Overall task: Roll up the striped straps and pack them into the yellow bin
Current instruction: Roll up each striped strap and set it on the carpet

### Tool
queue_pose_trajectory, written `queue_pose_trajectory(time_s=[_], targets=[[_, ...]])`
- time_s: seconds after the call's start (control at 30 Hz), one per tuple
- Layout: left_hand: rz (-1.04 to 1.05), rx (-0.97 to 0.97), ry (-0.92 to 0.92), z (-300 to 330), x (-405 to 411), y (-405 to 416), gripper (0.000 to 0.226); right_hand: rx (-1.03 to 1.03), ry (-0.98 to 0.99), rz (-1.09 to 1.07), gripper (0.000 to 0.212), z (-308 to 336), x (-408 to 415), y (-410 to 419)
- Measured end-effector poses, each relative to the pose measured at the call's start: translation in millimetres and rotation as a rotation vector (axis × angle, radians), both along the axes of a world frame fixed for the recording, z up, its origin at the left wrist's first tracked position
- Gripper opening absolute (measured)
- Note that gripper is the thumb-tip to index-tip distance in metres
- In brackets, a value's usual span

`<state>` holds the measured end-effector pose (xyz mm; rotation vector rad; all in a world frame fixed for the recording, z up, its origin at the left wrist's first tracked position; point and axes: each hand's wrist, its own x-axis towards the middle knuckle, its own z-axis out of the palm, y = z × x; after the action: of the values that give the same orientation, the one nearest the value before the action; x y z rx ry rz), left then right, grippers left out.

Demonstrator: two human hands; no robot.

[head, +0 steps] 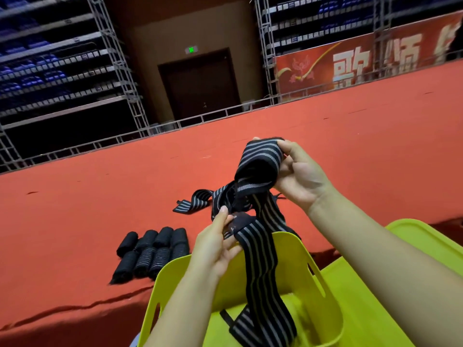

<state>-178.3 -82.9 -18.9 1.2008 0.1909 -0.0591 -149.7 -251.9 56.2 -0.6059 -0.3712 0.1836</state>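
Observation:
A long black strap with grey stripes point(260, 261) hangs unrolled between my hands, its lower end trailing down into the yellow bin point(323, 319) below. My left hand point(218, 244) pinches the strap at a dark patch near its middle. My right hand point(300, 176) is raised above and to the right and grips a looped bunch of striped strap point(260, 159). More loose strap point(193, 202) lies tangled on the red surface just beyond my hands. Several rolled straps point(152, 254) lie in two rows on the red surface to the left of the bin.
The red-covered surface point(100, 196) stretches wide ahead, with its front edge dropping off at lower left. A second yellow bin or lid point(426, 244) sits at the right behind my right forearm. Metal railing, racks and a dark door stand far behind.

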Motion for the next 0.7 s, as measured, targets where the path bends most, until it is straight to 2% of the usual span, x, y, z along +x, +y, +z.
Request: queue_pose_trajectory(time_s=[0.07,0.13,0.2,0.33,0.43,0.47,0.53,0.6,0.67,0.7], targets=[[0.007,-0.005,-0.123,6.7,-15.1,-7.6,0.023,0.007,-0.027,-0.027,0.020,-2.6,-13.8,-3.1],[0.006,-0.019,-0.185,8.7,-26.8,-12.5,0.022,0.029,-0.036,-0.032,0.034,-6.8,-29.1,-4.4],[-0.036,-0.045,-0.153,8.2,-34.3,-15.7,0.031,-0.029,-0.050,-0.039,0.033,-15.7,-49.1,-0.4],[-0.123,-0.137,0.009,3.7,-39.4,-13.0,0.049,-0.277,-0.059,-0.007,0.013,-50.5,-93.9,18.1],[-0.082,-0.151,-0.019,-1.6,-40.5,-2.9,0.062,-0.558,-0.041,-0.080,0.010,-77.3,-110.2,20.8],[-0.075,-0.154,-0.035,-3.4,-40.2,1.7,0.058,-0.654,-0.047,-0.137,0.012,-82.5,-112.5,19.5],[-0.093,-0.147,-0.073,-3.7,-42.9,7.3,0.035,-0.796,-0.070,-0.236,0.021,-89.2,-111.8,17.2],[-0.118,-0.089,-0.096,-3.7,-46.1,8.5,0.023,-0.881,-0.105,-0.263,0.024,-90.4,-111.0,18.2],[-0.110,-0.003,-0.117,-4.1,-49.8,8.9,0.026,-0.900,-0.121,-0.240,0.015,-89.6,-110.3,21.6],[-0.105,0.033,-0.128,-4.3,-51.3,8.6,0.035,-0.897,-0.126,-0.234,0.013,-89.2,-109.6,23.2]])
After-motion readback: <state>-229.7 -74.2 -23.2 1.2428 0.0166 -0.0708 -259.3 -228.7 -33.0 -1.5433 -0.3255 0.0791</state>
